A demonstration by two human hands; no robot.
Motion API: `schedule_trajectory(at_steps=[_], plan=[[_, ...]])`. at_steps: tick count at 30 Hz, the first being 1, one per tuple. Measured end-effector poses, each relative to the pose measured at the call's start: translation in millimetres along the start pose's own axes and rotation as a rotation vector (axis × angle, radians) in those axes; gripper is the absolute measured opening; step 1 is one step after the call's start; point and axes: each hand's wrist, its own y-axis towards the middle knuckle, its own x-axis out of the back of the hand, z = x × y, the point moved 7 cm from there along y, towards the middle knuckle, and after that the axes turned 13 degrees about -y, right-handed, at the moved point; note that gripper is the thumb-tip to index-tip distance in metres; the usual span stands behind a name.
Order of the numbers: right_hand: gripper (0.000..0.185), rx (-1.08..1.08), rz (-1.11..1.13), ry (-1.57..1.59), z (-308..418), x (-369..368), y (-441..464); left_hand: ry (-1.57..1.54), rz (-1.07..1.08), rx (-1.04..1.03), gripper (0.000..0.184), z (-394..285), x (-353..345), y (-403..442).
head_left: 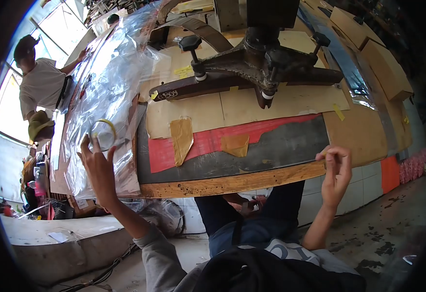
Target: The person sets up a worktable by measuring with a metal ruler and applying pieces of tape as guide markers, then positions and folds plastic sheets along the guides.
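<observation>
At the left of the table, my left hand (97,168) is open, its fingers spread at the near edge of a roll of yellow tape (108,122). The roll lies on crumpled clear plastic sheeting (103,80); whether my fingertips touch it I cannot tell. Over the front right edge of the table, my right hand (337,177) is closed in a pinch. Between its thumb and finger shows what looks like a small piece of yellow tape (323,152). Between my hands lies a dark grey board (281,153) with a red sheet (162,155) and tan sheets on it.
A heavy dark press arm (252,61) with black knobs stands over the tan board (203,114). Brown tape patches (181,141) lie on the sheets. The wooden table edge (222,184) runs before my legs. Cardboard boxes (385,68) sit right; another person (43,82) stands left.
</observation>
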Motion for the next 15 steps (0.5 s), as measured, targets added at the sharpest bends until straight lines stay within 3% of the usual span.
schedule_trajectory(at_steps=[1,4,5,7,11,15], plan=[[0.006,0.009,0.009,-0.043,-1,-5,-2,-0.018,0.063,0.095,0.048,-9,-1,0],[0.007,0.055,0.192,-0.184,10,-26,-2,-0.503,0.056,-0.005,0.039,-90,8,-26],[0.025,0.04,0.249,-0.181,13,-32,-4,-0.672,0.12,-0.148,0.039,-123,4,-36],[0.043,0.093,0.382,-0.191,27,-49,-7,-1.027,0.259,-0.185,0.037,-192,11,-55],[0.08,0.162,0.52,-0.163,40,-65,-21,-1.278,0.416,-0.174,0.031,-257,3,-72],[0.093,0.186,0.619,-0.236,39,-70,-27,-1.415,0.535,-0.205,0.022,-271,-10,-78]])
